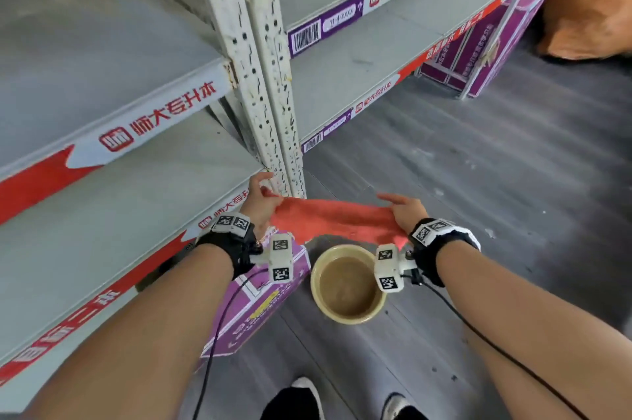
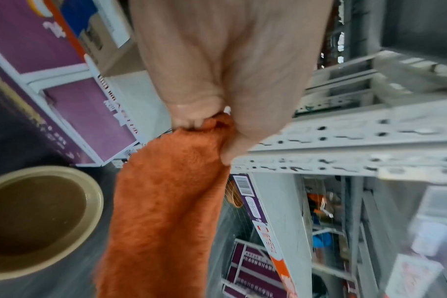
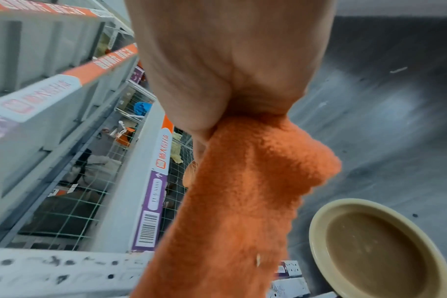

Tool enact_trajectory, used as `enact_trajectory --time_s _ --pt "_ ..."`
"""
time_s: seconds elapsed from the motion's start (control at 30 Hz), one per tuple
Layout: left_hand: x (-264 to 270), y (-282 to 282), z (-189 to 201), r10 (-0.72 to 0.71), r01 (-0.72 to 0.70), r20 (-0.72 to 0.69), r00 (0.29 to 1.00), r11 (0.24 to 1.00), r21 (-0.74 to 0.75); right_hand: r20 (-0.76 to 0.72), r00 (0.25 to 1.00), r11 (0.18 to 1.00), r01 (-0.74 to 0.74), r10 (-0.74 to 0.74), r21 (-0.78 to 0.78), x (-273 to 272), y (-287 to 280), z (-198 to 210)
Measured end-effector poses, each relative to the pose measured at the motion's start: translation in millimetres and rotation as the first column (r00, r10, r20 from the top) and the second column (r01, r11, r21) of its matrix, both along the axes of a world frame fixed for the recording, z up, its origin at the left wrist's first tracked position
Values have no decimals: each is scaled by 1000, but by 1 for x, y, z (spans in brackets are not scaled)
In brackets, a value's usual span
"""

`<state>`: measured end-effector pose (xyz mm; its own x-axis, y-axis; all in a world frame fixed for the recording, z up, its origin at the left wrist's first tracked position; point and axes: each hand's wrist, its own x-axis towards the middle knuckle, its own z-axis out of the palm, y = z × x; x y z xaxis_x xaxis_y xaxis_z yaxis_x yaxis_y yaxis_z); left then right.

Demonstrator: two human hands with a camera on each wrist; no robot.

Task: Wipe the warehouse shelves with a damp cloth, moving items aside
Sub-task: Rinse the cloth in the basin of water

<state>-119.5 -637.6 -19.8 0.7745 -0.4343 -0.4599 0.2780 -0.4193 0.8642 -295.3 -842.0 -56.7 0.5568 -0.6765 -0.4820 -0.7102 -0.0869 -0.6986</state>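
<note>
An orange fluffy cloth (image 1: 335,219) (image 2: 166,201) (image 3: 237,201) is stretched between both hands above the floor. My left hand (image 1: 261,197) (image 2: 207,125) pinches its left end beside the shelf post. The right end is gripped by my right hand (image 1: 402,209) (image 3: 217,125). Below the cloth stands a yellow basin (image 1: 319,296) (image 2: 94,203) (image 3: 316,231) of murky brown water. The grey metal shelves (image 1: 113,207) with red and white labels rise to the left and behind; the boards I see hold nothing.
A white perforated shelf post (image 1: 273,94) stands just behind the left hand. A purple carton (image 1: 260,310) lies under the lowest left shelf, and more purple cartons (image 1: 485,43) sit under the right shelf. A brown sack (image 1: 588,9) lies far right. My shoes (image 1: 301,399) stand on the grey floor.
</note>
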Motion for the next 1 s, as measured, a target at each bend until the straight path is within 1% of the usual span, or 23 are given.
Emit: enact_trajectory --time_s 0.07,0.13,0.17,0.2,0.27,0.3,0.33,0.37,0.43,0.47,0.5,0.53,0.6,0.67,0.7,0.73,0.77,0.8,0.83,0.87,0.9,0.93,1.0 --pt "-1 10 27 -85 58 155 984 984 170 -1 999 999 -41 41 -8 -3 11 36" --pt "-3 17 52 -212 158 185 960 950 269 46 999 997 -23 27 -71 -1 20 63" --pt "-2 19 62 -296 235 156 943 918 319 72 997 995 15 -8 -94 1 25 76" --pt "-1 23 75 -393 320 118 912 861 394 95 994 991 63 -51 -122 2 30 87" --pt "3 32 100 -572 480 14 820 700 530 105 992 987 90 -76 -135 1 35 102" --pt "4 36 111 -613 526 -40 789 640 561 105 993 989 71 -58 -133 0 37 108" --pt "5 40 121 -637 571 -101 765 597 564 93 995 989 45 -32 -140 -1 38 112" --pt "5 44 127 -662 611 -129 738 575 544 77 997 988 25 -14 -150 -4 38 119" --pt "-6 58 148 -756 696 -156 636 474 539 60 998 984 18 -7 -178 -12 43 131" --pt "-12 64 156 -787 716 -146 599 446 537 63 998 980 23 -11 -199 -16 44 136" --pt "-17 68 162 -795 725 -150 588 435 535 60 998 974 24 -11 -226 -20 46 141" --pt "-23 73 166 -795 712 -138 591 434 552 60 998 965 24 -8 -262 -24 49 147" --pt "-35 82 173 -799 622 -77 597 400 674 7 1000 942 -25 29 -335 -32 57 158" --pt "-46 95 178 -769 459 48 637 429 778 -139 986 909 -138 90 -394 -43 65 168" --pt "-51 101 178 -743 399 105 660 466 790 -192 973 892 -196 126 -407 -48 69 174" --pt "-54 106 179 -706 357 153 691 518 778 -210 965 885 -234 159 -402 -52 72 177" --pt "-60 110 180 -652 343 167 739 579 740 -198 961 893 -254 191 -371 -54 76 182" --pt "-67 111 182 -576 344 159 802 662 666 -178 959 905 -268 219 -330 -55 82 188" --pt "-73 113 184 -470 332 114 875 755 565 -159 955 911 -286 248 -296 -54 91 193" --pt "-81 113 187 -375 316 41 926 832 456 -139 950 910 -308 279 -278 -51 99 198" --pt "-91 112 191 -311 301 -29 950 887 351 -106 946 910 -324 307 -258 -48 108 203" --pt "-101 111 195 -276 287 -79 958 922 259 -48 942 913 -333 331 -235 -44 116 207" --pt "-115 105 201 -298 312 -124 946 944 107 64 932 929 -344 355 -138 -34 133 212"
